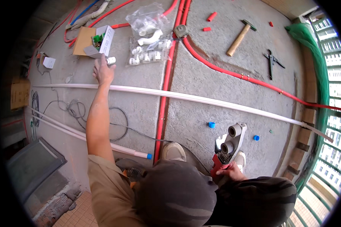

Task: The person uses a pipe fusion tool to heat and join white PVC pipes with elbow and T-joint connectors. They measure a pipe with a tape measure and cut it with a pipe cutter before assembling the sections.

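My left hand (103,72) reaches far out over the concrete floor, a short white pipe fitting (110,60) pinched between thumb and forefinger. Just beyond the fingers stands an open cardboard box (107,41) with green and dark small parts inside. To its right lies a clear plastic bag (150,53) of white fittings. Low on the right, my right hand (233,173) is wrapped round the red handle of a pipe fusion welder (220,162). The tool's grey heating sockets (234,131) point upward, near my shoe.
A long white pipe (193,99) crosses the floor; more white pipes (91,137) lie left. Red conduit (216,68) runs along the floor. A hammer (240,38), pliers (271,64), and blue caps (211,125) lie about. A black cable (127,123) trails past my feet. Green railing (310,196) borders the right.
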The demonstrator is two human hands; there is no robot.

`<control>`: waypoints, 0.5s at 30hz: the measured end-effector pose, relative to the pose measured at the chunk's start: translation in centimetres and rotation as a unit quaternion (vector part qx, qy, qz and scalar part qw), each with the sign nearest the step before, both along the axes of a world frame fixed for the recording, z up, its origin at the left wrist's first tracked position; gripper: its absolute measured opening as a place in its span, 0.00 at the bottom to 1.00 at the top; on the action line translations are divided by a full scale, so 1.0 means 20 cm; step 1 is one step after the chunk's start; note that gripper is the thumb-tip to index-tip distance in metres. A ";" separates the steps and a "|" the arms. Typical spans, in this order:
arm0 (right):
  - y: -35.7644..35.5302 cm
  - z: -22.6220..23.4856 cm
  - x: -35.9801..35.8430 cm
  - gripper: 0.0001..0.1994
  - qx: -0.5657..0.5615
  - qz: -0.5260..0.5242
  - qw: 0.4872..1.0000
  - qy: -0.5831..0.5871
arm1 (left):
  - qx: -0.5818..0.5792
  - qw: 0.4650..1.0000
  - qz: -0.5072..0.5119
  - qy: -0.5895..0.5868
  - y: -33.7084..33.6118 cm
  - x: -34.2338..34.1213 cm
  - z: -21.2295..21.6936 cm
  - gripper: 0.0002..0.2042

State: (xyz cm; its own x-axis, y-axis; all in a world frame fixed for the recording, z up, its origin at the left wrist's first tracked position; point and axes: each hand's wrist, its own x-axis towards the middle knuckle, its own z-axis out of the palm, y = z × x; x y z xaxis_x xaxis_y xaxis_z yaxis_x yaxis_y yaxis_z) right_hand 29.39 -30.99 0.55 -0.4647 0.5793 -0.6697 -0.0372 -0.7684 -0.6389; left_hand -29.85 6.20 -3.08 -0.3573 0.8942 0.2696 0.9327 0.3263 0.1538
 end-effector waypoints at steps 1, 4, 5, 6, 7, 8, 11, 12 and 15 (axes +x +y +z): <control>0.01 -0.01 -0.01 0.05 -0.011 -0.004 1.000 0.012 | 0.043 0.999 -0.016 -0.008 0.00 0.04 -0.01 0.36; -0.03 -0.05 0.03 0.09 -0.032 -0.018 0.998 0.053 | -0.063 0.938 -0.313 -0.135 -0.23 0.57 0.14 0.33; -0.03 -0.04 0.02 0.08 -0.003 -0.027 1.000 0.016 | -0.135 0.903 -0.389 -0.122 -0.36 0.74 0.20 0.32; -0.03 -0.02 0.03 0.09 -0.010 -0.038 0.999 0.022 | -0.151 0.892 -0.412 -0.109 -0.46 0.84 0.17 0.30; -0.04 -0.04 0.03 0.10 0.020 -0.031 0.999 0.021 | -0.169 0.879 -0.435 -0.095 -0.55 0.93 0.12 0.29; -0.06 -0.08 0.04 0.11 -0.002 -0.049 0.997 0.052 | -0.168 0.884 -0.431 -0.064 -0.59 0.95 0.02 0.27; -0.07 -0.08 0.05 0.11 0.001 -0.069 0.997 0.045 | -0.103 0.905 -0.412 -0.042 -0.59 0.97 -0.09 0.22; -0.07 -0.07 0.06 0.11 0.001 -0.085 0.995 0.043 | -0.072 0.912 -0.401 -0.048 -0.57 0.99 -0.09 0.21; -0.09 -0.05 0.08 0.11 0.020 -0.106 0.994 0.035 | -0.085 0.912 -0.401 -0.026 -0.54 1.03 -0.12 0.21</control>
